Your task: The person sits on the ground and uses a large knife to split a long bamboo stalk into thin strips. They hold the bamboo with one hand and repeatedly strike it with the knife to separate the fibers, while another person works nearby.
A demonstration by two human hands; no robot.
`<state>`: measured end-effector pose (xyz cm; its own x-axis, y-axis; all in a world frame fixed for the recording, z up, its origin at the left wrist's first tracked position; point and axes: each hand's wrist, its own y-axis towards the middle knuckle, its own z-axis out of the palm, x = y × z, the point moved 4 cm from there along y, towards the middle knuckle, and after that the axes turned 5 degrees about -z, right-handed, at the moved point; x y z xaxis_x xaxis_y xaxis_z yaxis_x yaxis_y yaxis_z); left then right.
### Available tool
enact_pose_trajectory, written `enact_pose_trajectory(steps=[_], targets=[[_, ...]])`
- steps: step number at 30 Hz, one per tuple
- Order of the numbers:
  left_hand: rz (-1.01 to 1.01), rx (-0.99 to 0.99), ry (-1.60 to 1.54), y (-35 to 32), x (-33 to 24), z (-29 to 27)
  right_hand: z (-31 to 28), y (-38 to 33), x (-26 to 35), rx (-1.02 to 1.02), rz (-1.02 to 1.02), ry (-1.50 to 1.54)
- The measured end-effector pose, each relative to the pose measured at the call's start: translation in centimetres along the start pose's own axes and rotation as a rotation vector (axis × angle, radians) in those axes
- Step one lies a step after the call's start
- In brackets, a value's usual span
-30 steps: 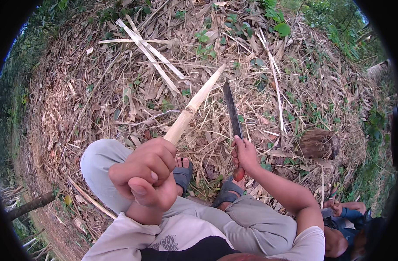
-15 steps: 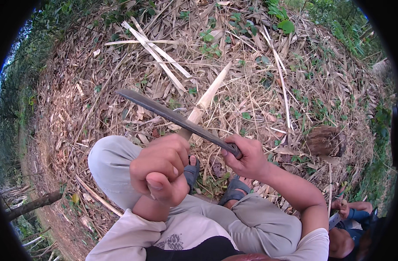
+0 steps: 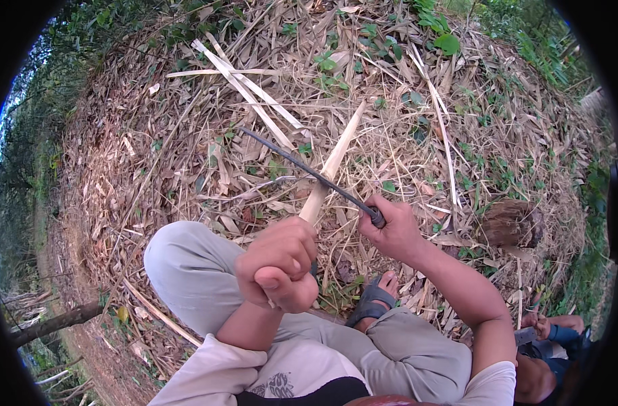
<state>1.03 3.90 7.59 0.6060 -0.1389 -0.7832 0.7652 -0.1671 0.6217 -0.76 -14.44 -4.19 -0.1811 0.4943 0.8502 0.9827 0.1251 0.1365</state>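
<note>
My left hand (image 3: 277, 265) is closed around the lower end of a pale bamboo strip (image 3: 343, 147), which points up and away and narrows to a tip. My right hand (image 3: 391, 229) grips the dark handle of a machete (image 3: 289, 155). The blade runs up to the left and lies across the strip, touching it a little above my left fist. It is seen nearly edge-on, so only a thin dark line shows. What part of the strip sits inside my left fist is hidden.
Several split pale strips (image 3: 255, 95) lie crossed on the leaf litter at the far left. Another long strip (image 3: 441, 132) lies at the right. A cut stump (image 3: 508, 223) stands right of my hand. Another person (image 3: 549, 345) sits at the lower right edge. A dark branch (image 3: 57, 323) is at left.
The machete has slid up along the strip, away from me, and its blade has turned from flat to edge-on. Both hands have moved slightly right; the left is a little lower.
</note>
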Motion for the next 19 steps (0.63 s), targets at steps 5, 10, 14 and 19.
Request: enact_pose_trajectory(steps=[5, 10, 14, 19], targets=[[0.032, -0.101, -0.070, -0.3, 0.0, -0.6, -0.2, 0.3, 2.0, 0.006, -0.143, -0.052], [-0.011, -0.179, -0.073, -0.4, 1.4, -0.6, 0.2, 1.7, 0.6, 0.021, -0.049, -0.117], [0.008, -0.190, -0.060, -0.1, 1.1, -0.7, -0.2, 0.7, 2.7, 0.008, -0.250, -0.112], [-0.039, -0.270, -0.031, -0.5, 1.8, -0.2, 0.4, 1.7, -0.6, 0.008, -0.030, -0.113]])
